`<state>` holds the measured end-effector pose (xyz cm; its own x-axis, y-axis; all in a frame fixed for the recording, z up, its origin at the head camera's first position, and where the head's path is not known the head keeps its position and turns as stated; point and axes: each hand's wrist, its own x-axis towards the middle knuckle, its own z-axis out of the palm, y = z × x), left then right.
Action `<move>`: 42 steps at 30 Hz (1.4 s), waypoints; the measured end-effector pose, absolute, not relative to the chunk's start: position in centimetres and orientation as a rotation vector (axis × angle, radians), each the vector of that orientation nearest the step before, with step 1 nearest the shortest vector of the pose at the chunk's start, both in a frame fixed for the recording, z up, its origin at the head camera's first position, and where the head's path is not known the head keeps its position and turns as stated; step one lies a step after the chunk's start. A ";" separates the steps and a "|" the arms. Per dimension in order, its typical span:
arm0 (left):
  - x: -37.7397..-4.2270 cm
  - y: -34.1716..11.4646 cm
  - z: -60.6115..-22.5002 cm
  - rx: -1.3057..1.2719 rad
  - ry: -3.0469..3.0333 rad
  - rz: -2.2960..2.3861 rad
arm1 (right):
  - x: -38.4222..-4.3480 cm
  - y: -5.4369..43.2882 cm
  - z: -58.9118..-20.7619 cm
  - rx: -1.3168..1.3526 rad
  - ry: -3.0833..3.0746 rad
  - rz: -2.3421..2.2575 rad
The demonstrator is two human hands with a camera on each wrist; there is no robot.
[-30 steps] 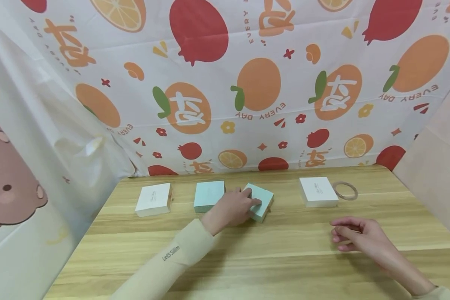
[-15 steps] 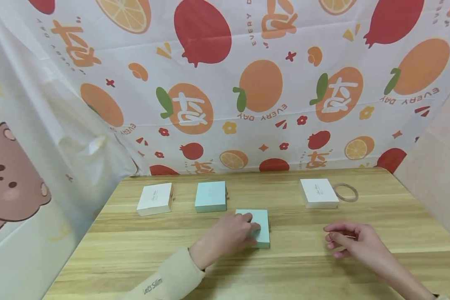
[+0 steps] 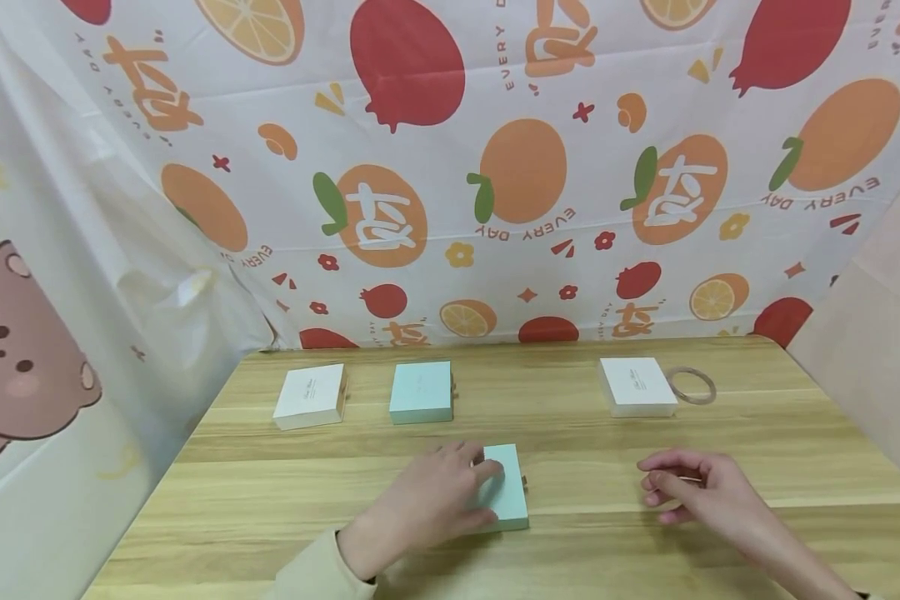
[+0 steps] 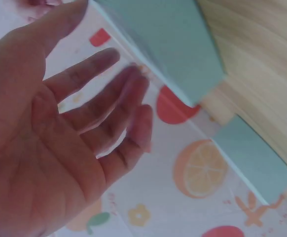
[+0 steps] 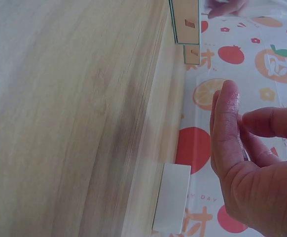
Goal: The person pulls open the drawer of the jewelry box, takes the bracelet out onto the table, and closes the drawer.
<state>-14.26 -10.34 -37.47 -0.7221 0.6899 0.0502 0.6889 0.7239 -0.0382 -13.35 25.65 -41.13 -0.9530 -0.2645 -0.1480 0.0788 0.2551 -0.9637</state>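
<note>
A mint-green square box [image 3: 508, 492] lies on the near middle of the wooden table. My left hand [image 3: 431, 500] is at its left side, overlapping the lid in the head view. From the left wrist, the hand's relaxed fingers [image 4: 109, 103] spread apart beside the box, and the thumb tip is right at its edge. A small tab sticks out of the box's right side. Further right, my right hand [image 3: 708, 496] hovers with loosely bent fingers and holds nothing. The right wrist view shows the mint box's light brown drawer side [image 5: 188, 22].
Along the back stand a white box [image 3: 311, 396] at left, a second mint box [image 3: 422, 392] and another white box [image 3: 636, 386] at right. A brownish ring [image 3: 692, 385] lies beside that last one. A fruit-print curtain [image 3: 525, 275] hangs behind the table [image 3: 270, 500].
My left hand has brought the mint box from the back row toward the near middle, turning it square on, and its fingers have loosened. The right hand has drifted slightly left.
</note>
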 end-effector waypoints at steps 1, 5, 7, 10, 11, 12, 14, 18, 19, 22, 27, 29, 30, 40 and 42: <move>-14.4 -10.6 -37.5 -1.141 -2.881 -0.010 | -13.3 25.6 -41.1 -0.176 2.247 -1.753; -15.1 -11.4 -37.8 -1.170 -2.943 -0.116 | -13.2 25.3 -41.2 -0.185 2.250 -1.748; -15.3 -11.8 -38.0 -1.193 -2.962 -0.153 | -13.2 25.1 -41.2 -0.175 2.249 -1.747; -15.5 -12.0 -38.2 -1.208 -2.967 -0.187 | -13.3 24.8 -41.4 -0.149 2.232 -1.750; -15.6 -12.0 -38.3 -1.206 -2.967 -0.200 | -13.3 24.6 -41.5 -0.151 2.224 -1.751; -15.7 -12.0 -38.3 -1.203 -2.968 -0.212 | -13.3 24.5 -41.6 -0.154 2.216 -1.749; -15.7 -12.1 -38.4 -1.197 -2.970 -0.230 | -13.3 24.1 -41.8 -0.165 2.202 -1.743; -15.8 -12.1 -38.5 -1.186 -2.973 -0.251 | -13.4 23.3 -42.0 -0.155 2.186 -1.723; -15.8 -12.1 -38.5 -1.187 -2.974 -0.250 | -13.5 23.0 -42.0 -0.149 2.182 -1.722; -16.0 -12.1 -38.6 -1.197 -2.962 -0.240 | -13.7 22.4 -42.1 -0.147 2.171 -1.721; -16.4 -12.1 -38.6 -1.213 -2.956 -0.234 | -14.2 21.0 -42.3 -0.189 2.155 -1.721; -16.6 -11.9 -38.7 -1.212 -2.964 -0.245 | -14.4 20.3 -42.3 -0.201 2.148 -1.716; -16.6 -11.9 -38.7 -1.211 -2.967 -0.252 | -14.5 19.9 -42.3 -0.208 2.143 -1.716; -16.3 -12.5 -38.5 -1.221 -2.961 -0.284 | -16.2 15.4 -42.5 -0.232 2.103 -1.711; -16.2 -12.6 -38.4 -1.224 -2.959 -0.282 | -16.5 14.7 -42.6 -0.238 2.109 -1.696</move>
